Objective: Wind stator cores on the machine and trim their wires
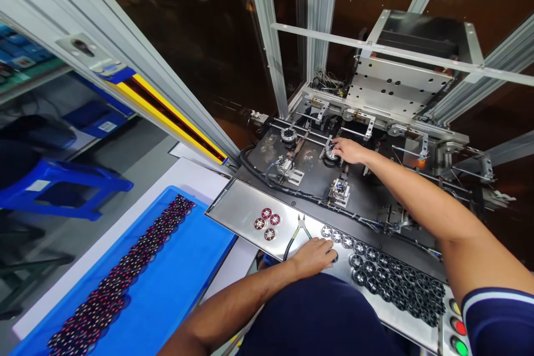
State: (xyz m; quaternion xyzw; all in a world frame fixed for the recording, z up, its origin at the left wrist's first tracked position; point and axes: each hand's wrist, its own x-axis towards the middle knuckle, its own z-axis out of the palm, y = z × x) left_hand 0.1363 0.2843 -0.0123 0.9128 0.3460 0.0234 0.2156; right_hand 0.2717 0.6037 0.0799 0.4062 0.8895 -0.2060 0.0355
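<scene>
My right hand (349, 151) reaches into the machine, its fingers closed on a round stator core (331, 152) at the middle fixture; the fingers partly cover it. Near the tray's front edge my left hand (314, 257) curls round a dark stator core (334, 256), of which only the edge shows. Just beyond that hand, diagonal cutters (301, 225) lie with their jaws pointing away. Rows of black spoked stator cores (400, 283) cover the right part of the metal tray (233, 208). Several copper-red wound stators (267, 222) rest left of the cutters.
A second round fixture (288, 137) stands left on the dark machine plate (271, 150). Thin metal arms (359, 132) overhang the back. A blue tray (179, 267) of overlapping wound stators lies left. Push buttons (458, 326) sit at right; a yellow sensor bar (175, 122) edges the opening.
</scene>
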